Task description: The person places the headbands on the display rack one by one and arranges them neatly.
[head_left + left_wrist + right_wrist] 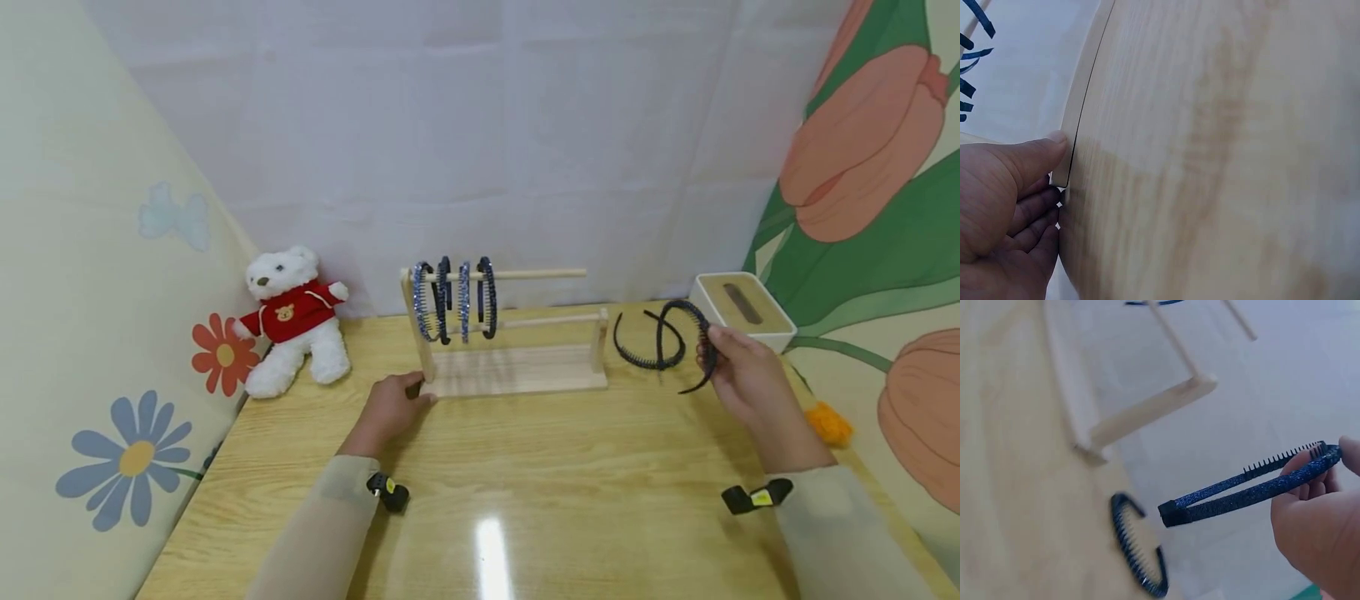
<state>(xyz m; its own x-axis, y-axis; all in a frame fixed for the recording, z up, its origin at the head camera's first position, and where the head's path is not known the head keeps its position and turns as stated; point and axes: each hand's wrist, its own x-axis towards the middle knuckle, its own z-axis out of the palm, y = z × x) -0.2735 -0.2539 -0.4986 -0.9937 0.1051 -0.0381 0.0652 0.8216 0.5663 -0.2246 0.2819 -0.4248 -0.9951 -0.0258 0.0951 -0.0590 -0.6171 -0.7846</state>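
My left hand [390, 408] grips the front left corner of a pale wooden rack [517, 371], with the thumb [1038, 159] along the base's edge and the fingers curled at its end. Several glittery toothed headbands [464, 302] hang at the left part of the rack's bars. To the right of the rack, my right hand [750, 375] pinches a dark blue toothed headband [1260, 490] by its curved top, its two ends pointing away from the hand. A similar dark headband [1127, 544] lies on the table just beyond, partly overlapped by the held one in the head view.
A white box with a slotted wood-coloured lid [750, 304] stands at the back right corner. Near the right edge is a fuzzy orange thing [828, 423]. At the back left sits a white teddy bear in a red sweater [292, 321]. A white cloth hangs behind the table.
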